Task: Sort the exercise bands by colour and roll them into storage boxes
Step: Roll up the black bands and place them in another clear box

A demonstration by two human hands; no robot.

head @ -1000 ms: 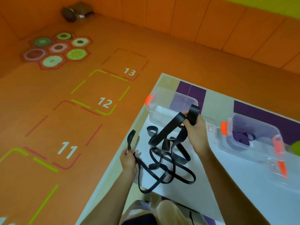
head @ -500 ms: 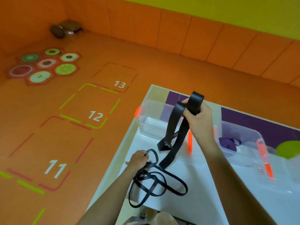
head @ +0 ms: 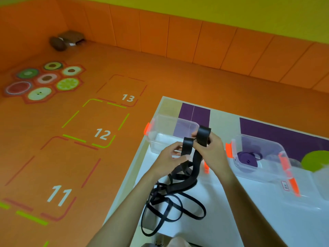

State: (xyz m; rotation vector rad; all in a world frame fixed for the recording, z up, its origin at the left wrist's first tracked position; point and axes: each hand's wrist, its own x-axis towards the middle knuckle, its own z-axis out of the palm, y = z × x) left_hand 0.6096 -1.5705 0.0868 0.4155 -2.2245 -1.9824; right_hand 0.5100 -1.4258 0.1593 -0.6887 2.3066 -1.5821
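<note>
A tangle of black exercise bands [head: 175, 198] hangs from both hands down onto the white table [head: 240, 211]. My right hand [head: 211, 150] grips a folded loop of the black bands at the top. My left hand [head: 169, 159] pinches a neighbouring loop just beside it. Behind the hands stands a clear storage box [head: 165, 132] with orange clips, nothing visible inside. To the right, a second clear box [head: 261, 157] holds a rolled purple band [head: 247, 160].
The table's left edge [head: 135, 168] runs close to my left arm, with orange floor marked 11, 12, 13 beyond. A green round thing [head: 316, 160] sits at the far right. A brown object [head: 66, 40] lies in the far floor corner.
My left hand has let go of the low loops and risen to the top loop next to my right hand. The bands now hang more bunched together.
</note>
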